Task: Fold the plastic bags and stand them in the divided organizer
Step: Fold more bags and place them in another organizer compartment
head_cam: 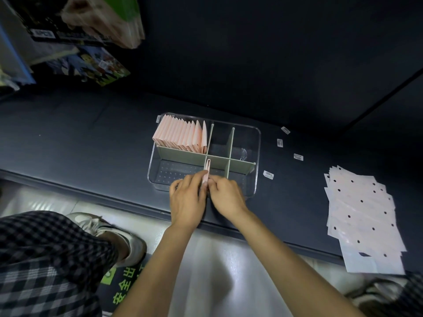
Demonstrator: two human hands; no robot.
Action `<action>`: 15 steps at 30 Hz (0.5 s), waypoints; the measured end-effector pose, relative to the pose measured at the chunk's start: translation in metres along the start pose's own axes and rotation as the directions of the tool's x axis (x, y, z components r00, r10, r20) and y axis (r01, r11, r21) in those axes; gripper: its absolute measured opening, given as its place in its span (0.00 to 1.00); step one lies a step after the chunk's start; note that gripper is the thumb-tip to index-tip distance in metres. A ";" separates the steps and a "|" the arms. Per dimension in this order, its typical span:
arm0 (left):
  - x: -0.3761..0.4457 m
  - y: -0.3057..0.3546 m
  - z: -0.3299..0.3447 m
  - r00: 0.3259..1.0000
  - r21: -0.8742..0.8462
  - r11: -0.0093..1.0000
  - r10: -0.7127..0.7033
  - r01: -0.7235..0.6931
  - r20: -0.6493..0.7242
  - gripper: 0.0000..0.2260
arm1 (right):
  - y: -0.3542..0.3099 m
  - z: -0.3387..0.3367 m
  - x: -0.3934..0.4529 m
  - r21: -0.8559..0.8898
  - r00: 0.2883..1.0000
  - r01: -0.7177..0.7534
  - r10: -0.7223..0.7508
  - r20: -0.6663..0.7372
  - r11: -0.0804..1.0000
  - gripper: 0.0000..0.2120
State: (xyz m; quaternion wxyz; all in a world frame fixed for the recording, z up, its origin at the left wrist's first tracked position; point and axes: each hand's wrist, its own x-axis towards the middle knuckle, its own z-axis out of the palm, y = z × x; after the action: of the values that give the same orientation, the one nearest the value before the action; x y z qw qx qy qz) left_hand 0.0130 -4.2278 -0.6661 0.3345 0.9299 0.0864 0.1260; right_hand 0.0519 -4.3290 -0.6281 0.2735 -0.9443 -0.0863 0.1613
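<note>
Nearest the camera, a checked garment (45, 259) fills the lower left, with a pale shoe (128, 239) beyond it on a glossy floor. Two bare forearms reach forward from the bottom edge to the near rim of a dark counter (91, 138).

The left hand (186, 200) and the right hand (225, 195) meet side by side, and between them they pinch a folded pink bag (206, 173). It stands on edge as a narrow strip, its far end rising past the fingertips toward the central divider; its near part is hidden between the two hands, so its full length cannot be judged. Both hands have fingers curled onto it, and whether its lower edge touches the tray floor cannot be told.

The bag is held over the near-left compartment of a clear organizer (257, 156) with pale green dividers (183, 155). Well to the right, at the counter's near edge, lies a loose stack of flat bags (361, 216) with dark punched holes, partly cut off by blur at the corner.

Farther back, the far-left compartment holds a row of folded pink bags (180, 136) standing upright and packed together. Small white labels (279, 143) lie scattered right of the organizer. At the upper left, blurred packaged goods (87, 24) hang, their printing unreadable.
</note>
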 end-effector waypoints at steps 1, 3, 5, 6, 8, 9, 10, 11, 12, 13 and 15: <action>0.000 -0.001 -0.001 1.000 0.004 1.000 0.001 -0.001 0.014 0.13 | -0.002 0.000 0.000 0.022 1.000 0.002 -0.002 0.019 1.000 0.15; 0.000 -0.004 -0.003 0.998 0.035 0.999 0.021 -0.023 0.059 0.14 | -0.003 -0.003 0.001 0.044 0.996 -0.005 0.001 0.085 0.999 0.14; 0.001 -0.006 -0.005 0.994 0.087 0.995 0.041 -0.050 0.102 0.14 | -0.001 -0.009 0.000 0.101 0.988 0.010 -0.025 0.152 0.995 0.14; 0.001 -0.006 -0.005 0.992 0.115 0.991 0.048 -0.061 0.113 0.14 | 0.002 -0.012 -0.004 0.148 0.985 0.025 -0.049 0.164 0.989 0.13; 0.003 -0.005 -0.005 0.994 0.152 0.987 0.040 -0.056 0.106 0.11 | 0.013 -0.022 -0.012 0.214 0.992 0.070 -0.090 0.087 0.974 0.11; 0.003 -0.002 -0.003 0.995 0.165 0.985 0.029 -0.044 0.094 0.10 | 0.025 -0.029 -0.018 0.225 0.996 0.088 -0.092 0.006 0.970 0.11; 0.004 0.000 -0.002 0.997 0.177 0.984 0.014 -0.027 0.077 0.09 | 0.040 -0.038 -0.023 0.226 0.993 0.097 -0.080 -0.085 0.969 0.11; 0.004 0.004 -0.001 0.998 0.186 0.982 0.003 -0.013 0.055 0.09 | 0.060 -0.048 -0.030 0.215 0.984 0.091 -0.055 -0.171 0.972 0.11; 0.004 0.009 0.001 1.000 0.194 0.981 0.009 -0.014 0.025 0.08 | 0.084 -0.060 -0.036 0.187 0.970 0.068 -0.021 -0.242 0.980 0.11; 0.004 0.016 0.003 0.999 0.203 0.978 0.040 -0.038 -0.007 0.08 | 0.112 -0.072 -0.044 0.146 0.956 0.023 0.021 -0.293 0.989 0.11; 0.003 0.033 0.009 0.988 0.205 0.969 0.149 -0.136 -0.046 0.07 | 0.171 -0.096 -0.064 0.059 0.932 -0.115 0.128 -0.340 0.992 0.14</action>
State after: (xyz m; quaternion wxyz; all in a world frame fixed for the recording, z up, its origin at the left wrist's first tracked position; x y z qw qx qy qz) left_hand 0.0209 -4.2576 -0.6517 0.2261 0.9585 0.0418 0.1686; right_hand 0.0390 -4.5352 -0.6284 0.2916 -0.9561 0.0245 0.0124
